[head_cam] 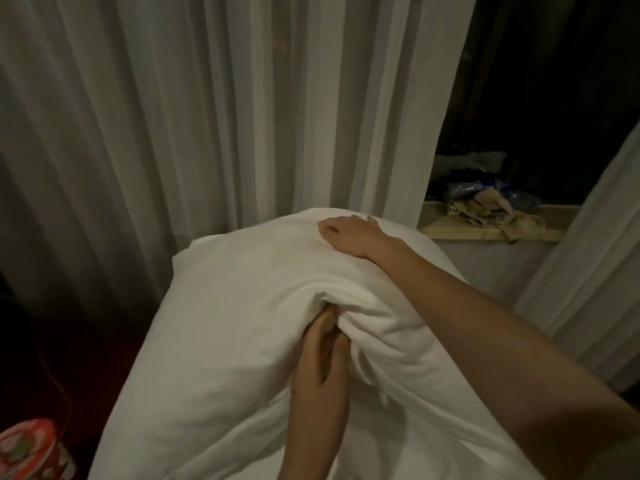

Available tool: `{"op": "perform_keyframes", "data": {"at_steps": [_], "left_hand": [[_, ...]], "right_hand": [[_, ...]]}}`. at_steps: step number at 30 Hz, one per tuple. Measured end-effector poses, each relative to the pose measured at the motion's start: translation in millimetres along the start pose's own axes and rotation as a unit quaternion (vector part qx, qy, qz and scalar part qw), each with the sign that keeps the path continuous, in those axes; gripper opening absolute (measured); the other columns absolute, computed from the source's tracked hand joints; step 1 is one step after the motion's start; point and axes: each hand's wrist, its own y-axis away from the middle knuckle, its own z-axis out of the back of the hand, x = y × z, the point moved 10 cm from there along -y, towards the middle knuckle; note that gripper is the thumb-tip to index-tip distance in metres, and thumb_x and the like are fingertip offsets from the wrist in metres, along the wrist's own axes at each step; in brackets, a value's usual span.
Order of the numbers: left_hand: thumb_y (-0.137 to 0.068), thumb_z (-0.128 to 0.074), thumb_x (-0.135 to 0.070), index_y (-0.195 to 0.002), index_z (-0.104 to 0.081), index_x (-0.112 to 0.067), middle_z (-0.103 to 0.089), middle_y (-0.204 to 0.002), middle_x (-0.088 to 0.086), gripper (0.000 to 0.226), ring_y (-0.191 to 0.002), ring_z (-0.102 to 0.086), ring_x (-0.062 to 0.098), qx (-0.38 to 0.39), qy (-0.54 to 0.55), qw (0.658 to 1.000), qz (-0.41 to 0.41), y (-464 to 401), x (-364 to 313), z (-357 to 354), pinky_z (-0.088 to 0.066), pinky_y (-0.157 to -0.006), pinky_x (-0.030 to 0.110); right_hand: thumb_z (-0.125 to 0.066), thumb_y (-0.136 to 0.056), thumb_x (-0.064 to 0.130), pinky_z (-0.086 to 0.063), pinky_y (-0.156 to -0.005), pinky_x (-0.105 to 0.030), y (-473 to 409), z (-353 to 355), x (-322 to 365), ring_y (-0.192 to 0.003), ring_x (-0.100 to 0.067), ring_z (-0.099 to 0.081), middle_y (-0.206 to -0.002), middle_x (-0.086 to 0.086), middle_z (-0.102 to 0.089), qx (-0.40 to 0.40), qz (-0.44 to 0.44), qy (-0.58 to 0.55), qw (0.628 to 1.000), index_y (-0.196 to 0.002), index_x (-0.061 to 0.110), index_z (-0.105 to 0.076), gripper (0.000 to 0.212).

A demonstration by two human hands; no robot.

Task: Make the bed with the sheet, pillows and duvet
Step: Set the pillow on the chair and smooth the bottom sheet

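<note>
Head view, dim bedroom: I count two hands on one white pillow (263, 327), which stands up in front of me and fills the lower middle of the frame. The left hand (320, 370) comes up from below with its fingers (327, 322) pushed into a deep fold of the white cover, curled and pinching a bunch of cloth there. The right hand (349, 233) lies across the pillow's far top edge, palm down, thumb out flat on the fabric; its fingers drop over the back of the pillow, so I cannot tell how far they curl. The right forearm (502, 341) crosses the frame from the lower right.

Behind the pillow hang pale pleated curtains (194, 109), one broad panel on the left and a narrower strip at the right edge. Between them a dark window (554, 81) and a wooden sill (491, 230) carrying a heap of crumpled things too murky to name. At bottom left, a red patterned container (31, 448) is cut off by the frame.
</note>
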Motion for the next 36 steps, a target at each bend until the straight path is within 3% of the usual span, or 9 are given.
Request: {"op": "perform_keyframes", "data": {"at_steps": [3,6,10,12,14,18,22,29,36], "left_hand": [[-0.089,-0.063,-0.028,-0.092,-0.071,-0.043,-0.072,-0.09,-0.02,0.017,-0.087,-0.068,-0.001,0.071,-0.058,0.995,0.025,4,-27,10,-0.053,-0.084,0.019],[-0.09,-0.059,-0.039,-0.064,-0.071,-0.024,-0.067,-0.057,-0.002,0.032,-0.056,-0.063,0.005,-0.039,-0.132,0.985,-0.1,0,-108,50,-0.048,-0.062,0.012],[-0.091,-0.042,-0.051,-0.093,-0.064,-0.027,-0.068,-0.092,-0.016,0.033,-0.092,-0.061,0.002,-0.048,-0.312,0.913,-0.259,-57,-175,25,-0.045,-0.089,0.024],[-0.092,-0.033,-0.058,-0.13,-0.051,-0.034,-0.05,-0.138,-0.008,0.048,-0.132,-0.039,0.017,0.052,-0.514,0.834,-0.194,-107,-122,-19,-0.021,-0.113,0.053],[-0.095,-0.023,-0.06,-0.147,-0.024,-0.039,-0.014,-0.159,-0.008,0.055,-0.147,-0.006,0.02,0.139,-0.606,0.78,-0.075,-135,-48,-40,0.005,-0.111,0.064],[-0.096,-0.015,-0.059,-0.149,-0.014,-0.042,-0.003,-0.16,-0.011,0.055,-0.147,0.004,0.02,0.154,-0.599,0.785,-0.033,-142,0,-45,0.013,-0.109,0.065],[-0.097,-0.013,-0.058,-0.149,-0.006,-0.044,0.0,-0.16,-0.011,0.054,-0.147,0.004,0.019,0.147,-0.605,0.782,-0.018,-153,12,-31,0.011,-0.11,0.063],[-0.099,-0.004,-0.051,-0.147,0.019,-0.036,0.017,-0.158,-0.005,0.055,-0.146,0.016,0.023,0.178,-0.685,0.705,-0.033,-144,73,-44,0.009,-0.108,0.067],[-0.098,-0.004,-0.051,-0.149,0.012,-0.037,0.013,-0.159,-0.005,0.055,-0.147,0.011,0.024,0.175,-0.7,0.686,-0.094,-129,75,-82,0.008,-0.107,0.068]], "right_hand": [[-0.027,-0.101,0.045,-0.004,-0.117,-0.052,13,10,-11,-0.14,-0.018,-0.029,-0.15,0.009,-0.038,-0.014,0.016,-0.03,0.999,-0.14,0.035,-0.043,0.043],[-0.032,-0.098,0.051,-0.012,-0.117,-0.049,40,15,-52,-0.14,-0.018,-0.03,-0.15,0.01,-0.038,-0.043,-0.016,-0.064,0.997,-0.141,0.036,-0.042,0.046],[-0.039,-0.095,0.054,-0.027,-0.113,-0.044,102,9,-151,-0.138,-0.027,-0.034,-0.152,-0.002,-0.034,-0.101,-0.178,-0.175,0.963,-0.146,0.025,-0.034,0.059],[-0.041,-0.091,0.063,-0.029,-0.112,-0.042,144,-16,-200,-0.137,-0.03,-0.034,-0.154,-0.005,-0.03,-0.088,-0.28,-0.256,0.921,-0.15,0.022,-0.025,0.074],[-0.047,-0.077,0.08,-0.025,-0.114,-0.041,179,-55,-231,-0.141,-0.023,-0.029,-0.156,0.003,-0.025,-0.064,-0.321,-0.395,0.858,-0.15,0.027,-0.026,0.092],[-0.065,-0.062,0.079,-0.029,-0.114,-0.041,209,-94,-241,-0.133,-0.021,-0.042,-0.146,0.003,-0.045,-0.073,-0.343,-0.539,0.766,-0.139,0.029,-0.049,0.093],[-0.063,-0.087,0.048,-0.037,-0.101,-0.034,201,-45,-255,-0.128,-0.033,-0.045,-0.144,-0.014,-0.044,-0.156,-0.371,-0.453,0.796,-0.143,0.007,-0.039,0.073],[-0.05,-0.097,0.033,-0.041,-0.098,-0.036,199,37,-252,-0.12,-0.032,-0.051,-0.134,-0.013,-0.053,-0.315,-0.33,-0.28,0.845,-0.136,0.012,-0.049,0.044],[-0.027,-0.103,0.036,-0.036,-0.101,-0.038,270,-100,-284,-0.122,-0.035,-0.048,-0.134,-0.017,-0.051,-0.154,-0.459,-0.243,0.84,-0.13,0.005,-0.049,0.047]]}}
